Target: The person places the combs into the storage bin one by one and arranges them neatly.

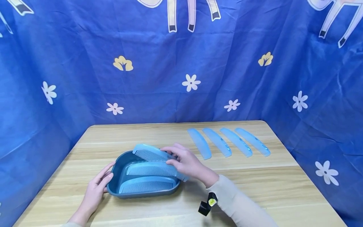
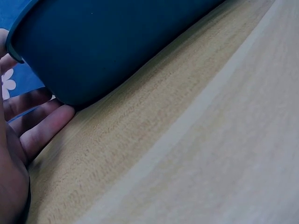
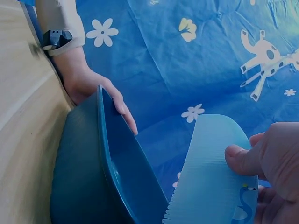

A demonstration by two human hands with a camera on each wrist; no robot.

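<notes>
One blue patterned curtain (image 1: 158,97) stands beyond the tub (image 1: 147,194), and a wood-grain table (image 1: 136,214) bears it. Your left hand (image 1: 95,187) holds the tub's left end, thumb at the rim and fingers against the outer wall; a light, steady hold there should stop the tub sliding if a comb brushes it. Four combs (image 1: 216,142) lie in a slanted row on the table, beyond the tub and to its right. Inside the tub lie a near comb (image 1: 147,180) and a middle comb (image 1: 151,167), roughly side by side, teeth toward the tub's near wall. Your right hand (image 1: 185,162), over the tub's right end, pinches a third comb (image 1: 150,150) at the tub's far side. It slants across the tub, and what seems to be its other end pokes past the right rim beneath your hand. You would do well to line it up with the tub's length, so both ends clear the rim and its teeth miss the middle comb.

Only the right wrist view shows your thumb (image 3: 237,156) pressed on the comb's face and the bird print (image 3: 244,205) below it. Only the left wrist view shows your lower fingers (image 2: 51,126) touching the tub's base. For the row on the table, you need the head view.
</notes>
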